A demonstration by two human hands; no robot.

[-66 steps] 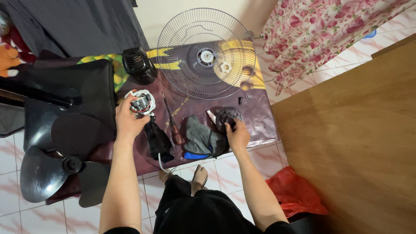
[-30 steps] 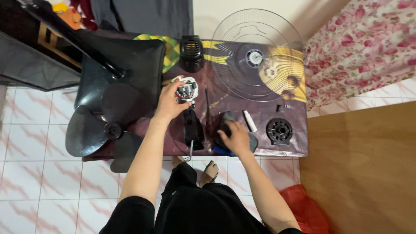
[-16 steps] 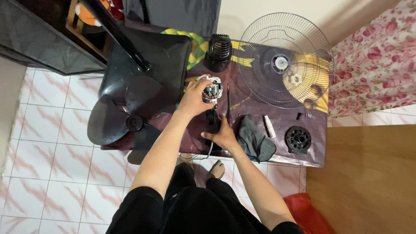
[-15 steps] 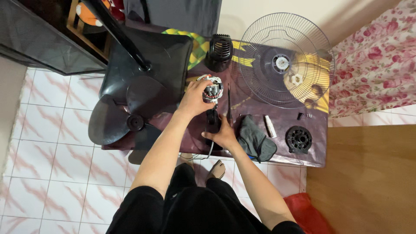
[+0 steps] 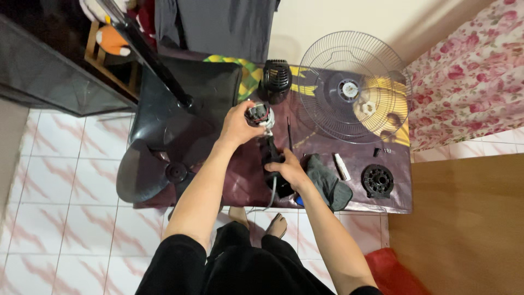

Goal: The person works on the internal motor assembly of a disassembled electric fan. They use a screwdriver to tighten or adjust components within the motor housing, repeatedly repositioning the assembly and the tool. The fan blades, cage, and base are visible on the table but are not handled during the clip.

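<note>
Two hands busy: your left hand (image 5: 238, 124) clamps the fan motor (image 5: 260, 114) steady, right hand (image 5: 289, 170) grips the black neck (image 5: 271, 158) below it, near the wire grille (image 5: 353, 94).

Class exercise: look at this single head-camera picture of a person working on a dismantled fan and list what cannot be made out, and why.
- Head view: the small grey motor part is partly covered by the left hand; its detail is too small.
- The black fan neck piece runs under the right hand, hiding the grip.
- Tiny dark bits beside the round wire fan guard: too small to identify.
- The red object is cut off by the bottom edge.
</note>
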